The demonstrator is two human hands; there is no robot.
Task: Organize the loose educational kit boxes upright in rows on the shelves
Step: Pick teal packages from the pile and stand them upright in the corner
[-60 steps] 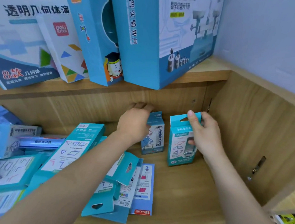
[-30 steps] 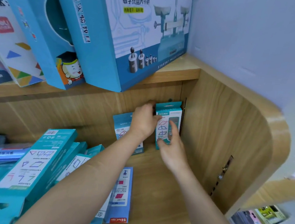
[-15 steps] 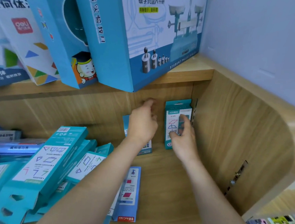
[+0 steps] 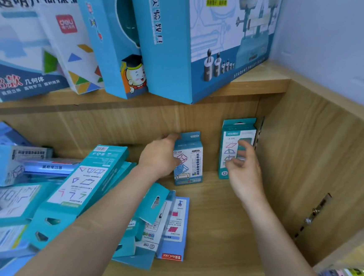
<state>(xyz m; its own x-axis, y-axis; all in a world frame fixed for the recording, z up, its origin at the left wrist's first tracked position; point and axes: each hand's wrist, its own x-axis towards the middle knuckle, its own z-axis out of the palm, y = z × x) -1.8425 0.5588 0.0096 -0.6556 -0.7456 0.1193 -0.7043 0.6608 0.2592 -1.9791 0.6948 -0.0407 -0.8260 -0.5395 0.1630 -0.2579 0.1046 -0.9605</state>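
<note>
Holding the blue kit box (image 4: 189, 163) upright near the back panel, left hand (image 4: 160, 155) curled round its left edge, probably to close it up against the teal kit box (image 4: 231, 139) standing in the back-right corner as row start. Right hand (image 4: 245, 168) released, fingers loose just in front of the teal one; contact unclear. Pile of flat boxes (image 4: 81, 186) crowds the lower shelf (image 4: 223, 239) at left; flat blue box (image 4: 175, 228) lies near the front of the row.

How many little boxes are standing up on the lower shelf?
2: a blue box in the left hand, a teal box in the back corner. More may be hidden.
</note>
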